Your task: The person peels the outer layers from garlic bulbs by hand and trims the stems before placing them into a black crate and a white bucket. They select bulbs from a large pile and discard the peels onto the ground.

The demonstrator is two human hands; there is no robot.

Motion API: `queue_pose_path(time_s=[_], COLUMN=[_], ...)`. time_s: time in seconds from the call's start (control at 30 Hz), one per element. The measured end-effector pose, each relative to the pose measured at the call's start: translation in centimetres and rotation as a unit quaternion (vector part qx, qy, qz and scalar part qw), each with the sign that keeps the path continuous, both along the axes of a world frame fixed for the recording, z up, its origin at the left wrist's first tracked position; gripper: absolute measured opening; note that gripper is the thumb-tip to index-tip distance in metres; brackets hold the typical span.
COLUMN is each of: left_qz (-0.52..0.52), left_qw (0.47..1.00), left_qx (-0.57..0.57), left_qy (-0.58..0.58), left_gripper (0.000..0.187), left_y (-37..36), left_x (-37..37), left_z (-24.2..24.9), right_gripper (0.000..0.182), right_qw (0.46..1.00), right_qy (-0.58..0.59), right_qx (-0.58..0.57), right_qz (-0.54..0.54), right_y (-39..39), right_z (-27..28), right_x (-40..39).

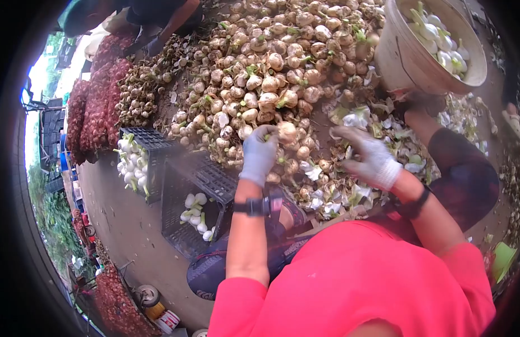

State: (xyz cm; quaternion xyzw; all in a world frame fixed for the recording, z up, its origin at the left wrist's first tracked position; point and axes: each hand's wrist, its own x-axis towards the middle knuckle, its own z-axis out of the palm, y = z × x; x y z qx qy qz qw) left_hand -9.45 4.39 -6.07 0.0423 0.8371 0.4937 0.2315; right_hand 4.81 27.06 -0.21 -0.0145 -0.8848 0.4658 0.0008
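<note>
Both of my hands wear pale work gloves above a large heap of unpeeled bulbs (pixel 271 62). My left hand (pixel 260 150) is closed around the stem end of a brownish bulb (pixel 287 132), which hangs beside its fingertips. To the right, my right hand (pixel 369 157) has its fingers spread, with nothing seen in it, over scattered white peelings (pixel 358 118). Peeled white bulbs (pixel 196 215) lie inside a black crate (pixel 176 230) below and left of my left hand. More white bulbs (pixel 132 164) fill another crate (pixel 150 141) farther left.
A bucket (pixel 406 62) of peeled bulbs stands upper right. Full red mesh sacks (pixel 97 109) are at the left. Another person's gloved hand (pixel 154 46) is at the upper left. A green container (pixel 502 261) sits lower right.
</note>
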Motion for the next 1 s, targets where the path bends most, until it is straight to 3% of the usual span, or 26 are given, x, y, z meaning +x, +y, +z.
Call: queue_pose_path(time_s=[0.03,0.07,0.1,0.13,0.17,0.2,0.23,0.27,0.3,0.37,0.4,0.43,0.47,0.5,0.53,0.63,0.87,0.9,0.93,1.0], left_qz=[-0.08,-0.093,-0.064,-0.093,-0.022,0.05,-0.012,0.001,0.02,0.085,0.084,0.082,0.081,-0.035,-0.037,-0.12,-0.153,-0.16,-0.158,-0.15], left_qw=[0.992,0.993,0.994,0.985,0.985,0.975,0.984,0.977,0.971,0.952,0.952,0.96,0.964,0.932,0.931,0.849,0.846,0.884,0.885,0.942], left_qx=[0.006,0.055,0.091,0.096,0.157,0.217,0.016,0.198,0.232,0.293,0.294,0.257,0.22,0.03,0.033,-0.038,-0.086,-0.062,-0.063,0.062], left_qy=[0.099,0.037,-0.013,0.11,0.064,0.02,0.178,0.084,0.055,0.012,0.015,0.071,0.127,0.358,0.361,0.513,0.503,0.435,0.432,0.293], left_gripper=[0.015,0.017,0.019,0.032,0.04,0.049,0.063,0.064,0.065,0.068,0.068,0.068,0.069,0.066,0.066,0.066,0.072,0.071,0.071,0.071], left_y=[-0.1,0.6,1.0,0.6,0.2,0.3,-0.5,-1.5,-1.4,-0.5,-0.8,-1.0,-1.1,-1.3,-1.0,-0.2,-1.3,-1.5,-1.8,-2.5], left_x=[1.9,4.1,6.2,7.4,9.0,10.5,11.4,12.1,13.6,15.8,16.0,15.9,15.8,15.6,15.6,15.8,16.0,16.1,15.9,15.5], left_z=[2.1,6.3,9.4,9.4,10.0,11.8,12.9,10.0,10.5,12.4,12.2,11.5,11.2,12.7,13.2,13.8,13.4,14.4,14.3,14.0], right_gripper=[0.059,0.062,0.064,0.066,0.071,0.071,0.072,0.071,0.071,0.066,0.064,0.059,0.05,0.041,0.034,0.025,0.023,0.021,0.021,0.02], right_qw=[0.998,0.993,0.995,0.991,0.977,0.976,0.91,0.863,0.808,0.835,0.804,0.847,0.888,0.891,0.894,0.935,0.939,0.946,0.946,0.885], right_qy=[0.053,0.105,0.073,0.044,0.008,0.016,-0.079,-0.11,-0.141,-0.168,-0.248,-0.217,-0.161,-0.144,-0.127,-0.155,-0.175,-0.154,-0.158,-0.18], right_qx=[0.018,0.037,-0.03,-0.096,-0.195,-0.195,-0.401,-0.489,-0.57,-0.51,-0.529,-0.479,-0.43,-0.43,-0.43,-0.317,-0.295,-0.283,-0.283,-0.43], right_qz=[0.025,0.051,0.066,0.083,0.089,0.098,0.068,0.061,0.047,0.119,0.114,0.083,0.031,0.023,0.013,-0.034,-0.013,-0.002,-0.001,0.02], right_y=[-1.5,-2.8,-4.1,-5.0,-5.7,-6.2,-6.6,-7.2,-7.8,-6.7,-5.6,-5.3,-5.2,-5.3,-5.3,-5.9,-6.6,-6.6,-6.4,-6.0], right_z=[-1.0,-1.4,-0.6,0.2,1.0,1.9,3.0,3.7,4.5,5.3,8.0,10.0,8.2,8.2,8.3,9.4,8.3,7.4,6.9,6.7], right_x=[-0.8,-1.0,-0.5,0.0,0.4,0.9,1.4,2.0,2.5,3.1,3.4,3.6,3.5,3.6,3.7,4.2,4.9,4.6,4.8,5.0])
